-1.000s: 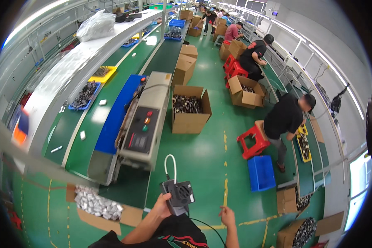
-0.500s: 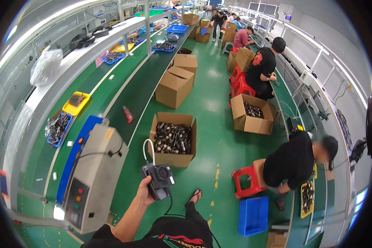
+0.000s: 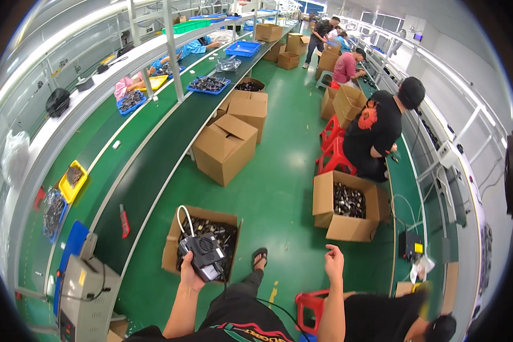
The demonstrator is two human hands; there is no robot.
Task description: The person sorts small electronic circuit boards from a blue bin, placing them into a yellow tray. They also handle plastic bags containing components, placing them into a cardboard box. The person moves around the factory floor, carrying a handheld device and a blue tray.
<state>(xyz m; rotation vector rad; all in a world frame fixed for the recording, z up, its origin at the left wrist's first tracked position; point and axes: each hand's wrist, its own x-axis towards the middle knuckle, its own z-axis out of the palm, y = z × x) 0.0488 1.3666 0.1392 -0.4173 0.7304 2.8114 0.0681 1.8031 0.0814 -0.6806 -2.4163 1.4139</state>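
Observation:
My left hand [image 3: 191, 275] is wrapped round a dark boxy device [image 3: 204, 248] with a round slotted grille. A white cable [image 3: 186, 219] loops up from its top, and a black cord [image 3: 276, 306] runs across my front. Behind the device stands an open cardboard box [image 3: 172, 251] of small dark parts, partly hidden by it. My right hand [image 3: 334, 261] is raised at right of my body, with fingers curled in and nothing visible in them. It is apart from the cardboard box of dark parts [image 3: 347, 228] beyond it.
A conveyor line [image 3: 148, 176] at left carries a red utility knife [image 3: 124, 221] and trays; a beige machine [image 3: 90, 296] stands at its near end. Large cartons [image 3: 225, 149] line the aisle. Close at right are a co-worker [image 3: 376, 316] and a red stool [image 3: 309, 305].
My right hand has come into view. The view has shifted forward along the aisle, so the cartons and co-workers appear nearer. The dark device stays in my left hand.

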